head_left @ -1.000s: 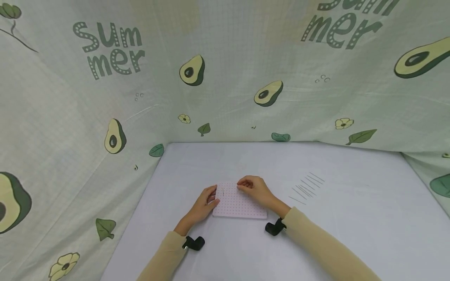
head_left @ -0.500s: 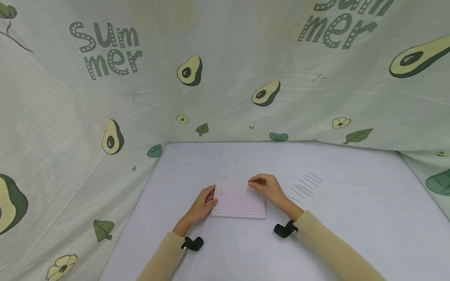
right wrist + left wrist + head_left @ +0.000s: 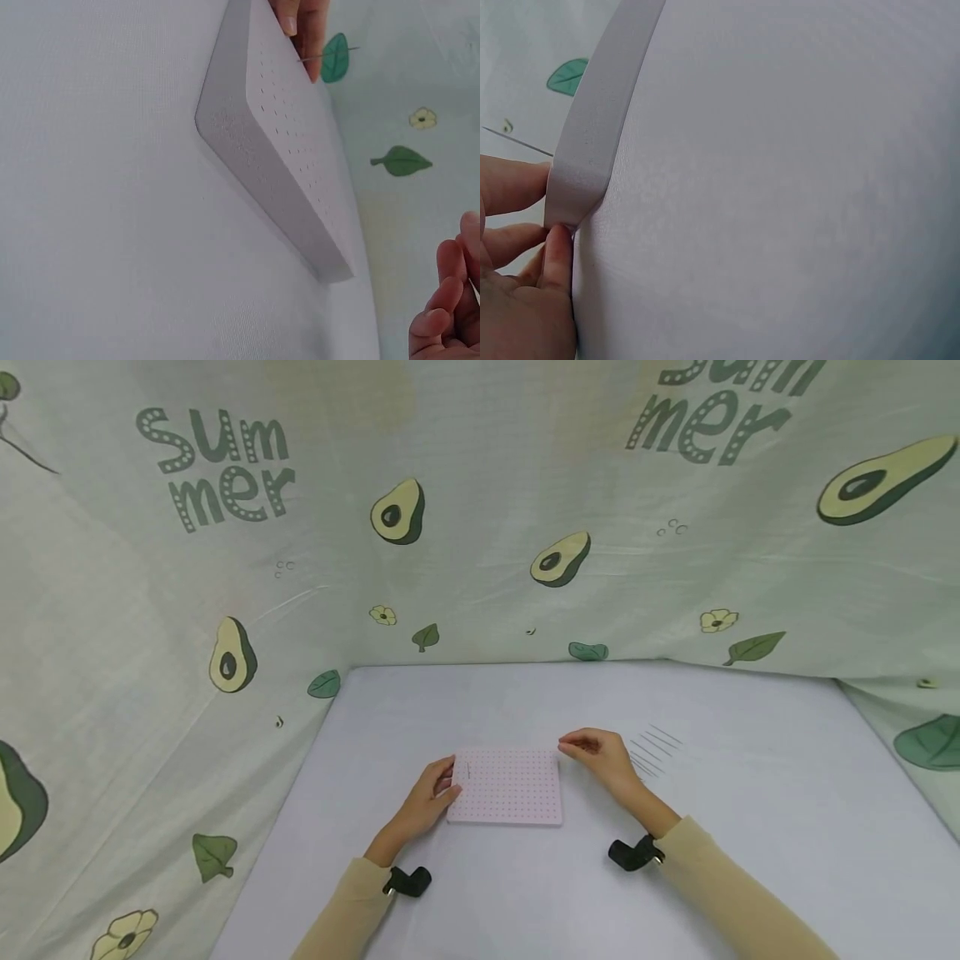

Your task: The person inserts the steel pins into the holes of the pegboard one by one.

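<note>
A pale pink pegboard with rows of small holes lies on the white table. My left hand grips its left edge between thumb and fingers; the left wrist view shows these fingers at the board's corner. One thin metal needle stands up near the board's upper left, also seen in the right wrist view as a needle beside the left hand. Just past the board's upper right corner is my right hand, fingers loosely curled, with nothing visible between them. Several loose needles lie to its right.
A white cloth covers the table. Behind it and at the left hangs a pale green curtain printed with avocados and leaves. Black wrist cameras sit on both forearms.
My right hand has moved right, from over the board's top edge to beyond its upper right corner, partly covering the loose needles. The left hand keeps its grip on the board.
</note>
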`<state>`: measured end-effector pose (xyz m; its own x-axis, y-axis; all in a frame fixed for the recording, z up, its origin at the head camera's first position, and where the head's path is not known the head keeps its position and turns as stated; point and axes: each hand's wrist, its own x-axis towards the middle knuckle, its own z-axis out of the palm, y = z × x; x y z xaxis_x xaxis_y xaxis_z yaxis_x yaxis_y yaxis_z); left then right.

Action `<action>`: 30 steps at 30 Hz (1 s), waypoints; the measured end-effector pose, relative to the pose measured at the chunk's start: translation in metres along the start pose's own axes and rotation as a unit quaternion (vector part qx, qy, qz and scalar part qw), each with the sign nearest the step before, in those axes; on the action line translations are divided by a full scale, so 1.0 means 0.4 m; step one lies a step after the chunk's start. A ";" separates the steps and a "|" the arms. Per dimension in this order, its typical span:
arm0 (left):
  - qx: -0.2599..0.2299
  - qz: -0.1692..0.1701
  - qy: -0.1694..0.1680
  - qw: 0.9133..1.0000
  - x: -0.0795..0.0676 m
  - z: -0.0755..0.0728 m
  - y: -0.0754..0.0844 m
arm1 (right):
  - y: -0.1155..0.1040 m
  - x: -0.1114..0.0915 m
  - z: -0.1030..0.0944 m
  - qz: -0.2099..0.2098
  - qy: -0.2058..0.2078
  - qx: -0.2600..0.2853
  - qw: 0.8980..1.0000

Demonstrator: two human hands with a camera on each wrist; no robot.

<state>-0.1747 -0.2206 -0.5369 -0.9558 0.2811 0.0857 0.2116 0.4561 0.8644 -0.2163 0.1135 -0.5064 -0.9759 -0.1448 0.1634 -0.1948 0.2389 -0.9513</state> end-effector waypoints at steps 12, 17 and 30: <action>-0.008 -0.003 0.012 1.000 -0.008 -0.002 -0.007 | 0.021 -0.035 -0.055 0.014 0.046 -0.055 0.997; -0.010 -0.003 0.017 1.000 -0.009 0.001 -0.006 | 0.032 -0.059 -0.085 0.013 0.062 -0.080 0.995; 0.002 -0.005 0.007 1.000 -0.002 0.007 -0.003 | 0.082 -0.130 -0.161 0.009 0.100 -0.125 0.987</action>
<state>-0.1736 -0.2191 -0.5393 -0.9606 0.2649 0.0837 0.2028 0.4628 0.8630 -0.1781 0.1906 -0.5292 -0.9745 0.0482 0.2190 -0.1708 0.4731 -0.8643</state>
